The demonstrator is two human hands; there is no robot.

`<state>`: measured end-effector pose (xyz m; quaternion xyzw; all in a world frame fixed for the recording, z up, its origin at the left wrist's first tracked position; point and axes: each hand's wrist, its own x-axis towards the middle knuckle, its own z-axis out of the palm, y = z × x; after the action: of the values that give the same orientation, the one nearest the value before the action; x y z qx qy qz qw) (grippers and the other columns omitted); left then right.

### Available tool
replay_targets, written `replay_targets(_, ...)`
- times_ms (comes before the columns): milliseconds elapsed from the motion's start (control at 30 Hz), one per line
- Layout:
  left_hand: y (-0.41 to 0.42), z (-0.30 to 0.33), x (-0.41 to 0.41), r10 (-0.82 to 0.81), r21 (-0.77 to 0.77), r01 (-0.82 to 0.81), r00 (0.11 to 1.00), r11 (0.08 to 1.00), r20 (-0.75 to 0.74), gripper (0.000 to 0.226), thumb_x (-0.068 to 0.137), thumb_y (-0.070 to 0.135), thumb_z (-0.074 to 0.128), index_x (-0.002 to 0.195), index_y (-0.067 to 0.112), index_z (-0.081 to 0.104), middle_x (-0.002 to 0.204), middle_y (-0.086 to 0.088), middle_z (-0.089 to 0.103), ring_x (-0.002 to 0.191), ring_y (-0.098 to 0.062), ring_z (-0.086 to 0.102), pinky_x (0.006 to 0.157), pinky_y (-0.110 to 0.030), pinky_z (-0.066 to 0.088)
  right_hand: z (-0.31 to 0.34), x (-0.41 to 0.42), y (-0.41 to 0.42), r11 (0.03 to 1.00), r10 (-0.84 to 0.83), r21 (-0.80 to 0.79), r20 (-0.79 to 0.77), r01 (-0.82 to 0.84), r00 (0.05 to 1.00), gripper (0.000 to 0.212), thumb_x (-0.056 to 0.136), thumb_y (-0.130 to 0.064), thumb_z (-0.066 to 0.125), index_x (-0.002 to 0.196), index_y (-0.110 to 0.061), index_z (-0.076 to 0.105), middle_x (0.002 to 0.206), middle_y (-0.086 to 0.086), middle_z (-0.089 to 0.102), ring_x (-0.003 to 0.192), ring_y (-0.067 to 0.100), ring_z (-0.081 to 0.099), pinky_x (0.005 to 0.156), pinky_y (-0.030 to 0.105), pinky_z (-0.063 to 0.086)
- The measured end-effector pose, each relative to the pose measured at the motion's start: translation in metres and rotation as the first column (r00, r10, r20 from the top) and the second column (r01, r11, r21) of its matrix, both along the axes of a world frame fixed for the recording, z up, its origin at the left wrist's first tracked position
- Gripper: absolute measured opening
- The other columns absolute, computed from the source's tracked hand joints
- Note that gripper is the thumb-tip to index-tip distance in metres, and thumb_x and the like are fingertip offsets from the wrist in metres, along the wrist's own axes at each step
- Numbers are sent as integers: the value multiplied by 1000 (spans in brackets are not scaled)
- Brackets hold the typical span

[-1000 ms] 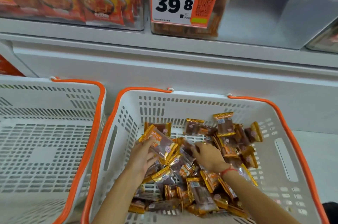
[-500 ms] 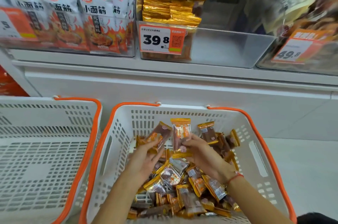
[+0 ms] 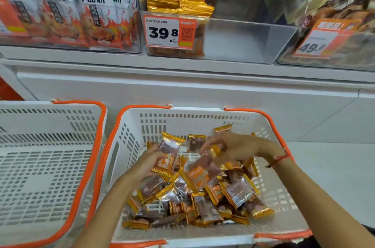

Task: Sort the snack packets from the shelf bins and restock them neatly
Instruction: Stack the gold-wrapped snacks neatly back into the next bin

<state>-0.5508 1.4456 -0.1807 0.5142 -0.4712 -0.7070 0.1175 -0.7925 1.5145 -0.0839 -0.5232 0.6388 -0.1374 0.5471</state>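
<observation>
My left hand (image 3: 150, 163) pinches one gold-edged snack packet (image 3: 169, 151) upright to stack it for the clear shelf bin (image 3: 243, 43), right hand (image 3: 233, 149) blurred, finger state indeterminate, over the loose packets (image 3: 205, 197) in the white basket (image 3: 129, 136).

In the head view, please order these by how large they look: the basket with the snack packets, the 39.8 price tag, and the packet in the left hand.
1. Basket with the packets, clearly largest.
2. 39.8 price tag.
3. Packet in the left hand.
The tag and the packet look nearly alike, and the packet is nearer the camera, so their order is unsure.
</observation>
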Motion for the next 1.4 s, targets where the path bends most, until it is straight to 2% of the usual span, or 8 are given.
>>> replay_targets(100, 3, -6, -6, -111, 26, 109, 992, 994, 55, 18, 102, 24, 44, 113, 35, 53, 115, 10, 68, 104, -7, 63, 87, -33, 55, -3, 34, -10, 997, 82, 10, -193, -82, 978, 52, 90, -10, 64, 125, 23, 45, 129, 40, 48, 124, 39, 48, 90, 21, 47)
replay_targets(233, 13, -12, -9, -156, 37, 153, 986, 987, 66, 75, 79, 79, 39, 139, 34, 46, 139, 8, 52, 127, -16, 50, 106, -45, 41, -68, 49, -35, 919, 4, -365, -365, -147, 931, 37, 75, -21, 81, 109, -13, 68, 100, 0, 62, 81, 16, 60, 78, 28, 52)
replay_targets(467, 16, -32, -2, -85, -67, 90, 994, 994, 74, 61, 97, 56, 28, 153, 31, 20, 156, 6, 20, 145, -21, 20, 115, -45, 23, -147, 45, -39, 828, -412, -373, 102, 419, 906, 29, 86, -23, 72, 114, -17, 67, 98, 0, 70, 88, 12, 66, 79, 23, 53)
replay_targets(600, 12, -48, 1, 111, 5, -111, 993, 994, 42, 52, 100, 50, 28, 141, 19, 41, 127, -10, 59, 118, -21, 56, 97, -38, 47, -199, 39, -17, 979, -201, -139, -473, 152, 858, 29, 91, -31, 61, 118, -21, 65, 114, -3, 66, 98, 14, 62, 81, 26, 50)
replay_targets(833, 9, -50, -2, 234, 89, -235, 972, 968, 22, 33, 106, 29, 26, 119, 12, 52, 96, -8, 66, 80, -12, 62, 49, -13, 47, -230, 73, 6, 1000, 8, -12, -556, -18, 831, 29, 87, -24, 63, 106, -16, 43, 113, 6, 61, 104, 27, 60, 78, 37, 50)
replay_targets(1067, 1, -38, -12, 371, 39, -372, 928, 928, 33, 41, 105, 38, 25, 117, 10, 52, 117, -15, 59, 105, -25, 58, 94, -38, 47, -143, 48, -18, 833, -506, -271, -23, 482, 862, 39, 86, -24, 71, 117, -13, 52, 93, -1, 68, 83, 13, 67, 72, 32, 58)
replay_targets(1200, -4, -45, -21, 408, -34, -407, 912, 913, 34, 88, 77, 80, 23, 144, 26, 38, 147, -11, 44, 135, -31, 42, 111, -55, 32, -71, 52, -20, 801, -477, -199, 358, 565, 803, 35, 91, -22, 65, 123, -12, 57, 91, 0, 73, 83, 17, 67, 76, 29, 54)
replay_targets(1400, 7, 49, -40, 341, -130, -360, 928, 924, -148, 60, 96, 63, 27, 133, 25, 54, 132, -8, 59, 121, -19, 55, 104, -44, 42, -23, 86, -21, 701, -508, -389, 316, 598, 801, 33, 84, -20, 74, 115, -17, 64, 94, 0, 72, 72, 10, 68, 65, 25, 54)
